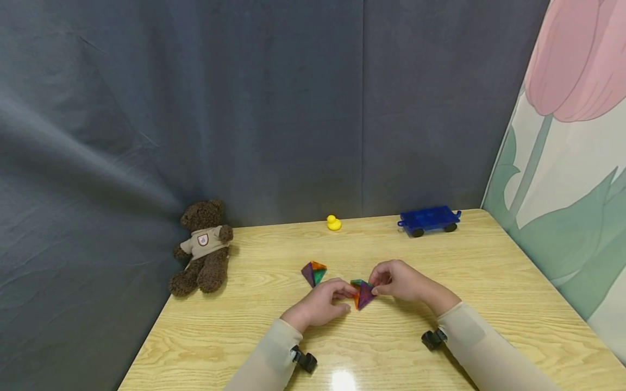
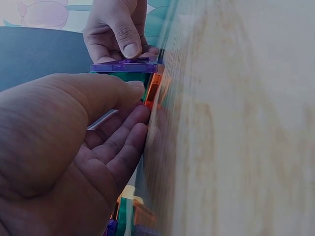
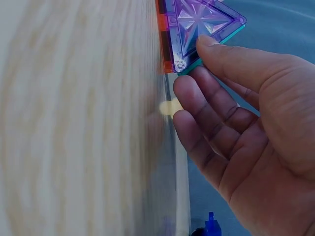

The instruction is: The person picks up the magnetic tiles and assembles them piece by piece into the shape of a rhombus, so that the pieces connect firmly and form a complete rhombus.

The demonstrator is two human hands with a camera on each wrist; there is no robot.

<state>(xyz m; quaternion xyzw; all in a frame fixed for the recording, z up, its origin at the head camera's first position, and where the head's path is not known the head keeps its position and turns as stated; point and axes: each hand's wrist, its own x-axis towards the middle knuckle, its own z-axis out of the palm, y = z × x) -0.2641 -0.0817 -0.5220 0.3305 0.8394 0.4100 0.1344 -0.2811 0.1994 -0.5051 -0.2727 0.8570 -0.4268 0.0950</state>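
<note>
A small pyramid of magnetic tiles (image 1: 365, 296), with purple, orange and green triangular sides, stands on the table between both hands. My right hand (image 1: 402, 279) pinches its purple tile (image 3: 199, 22): the thumb lies on the tile's face and fingertips are behind it. From the other side, my left hand (image 1: 320, 302) reaches to the orange tile (image 2: 153, 88) with its fingertips right at the edge, the thumb held apart from the fingers. Just beyond the left hand, a second group of purple, orange and green triangular tiles (image 1: 314, 273) rests on the table.
A brown teddy bear (image 1: 205, 250) in a beige shirt sits at the table's left edge. Along the back are a yellow rubber duck (image 1: 333, 222) and a blue toy wagon (image 1: 429, 219) with black wheels. A dark curtain (image 1: 293, 108) hangs behind the wooden table (image 1: 195, 336).
</note>
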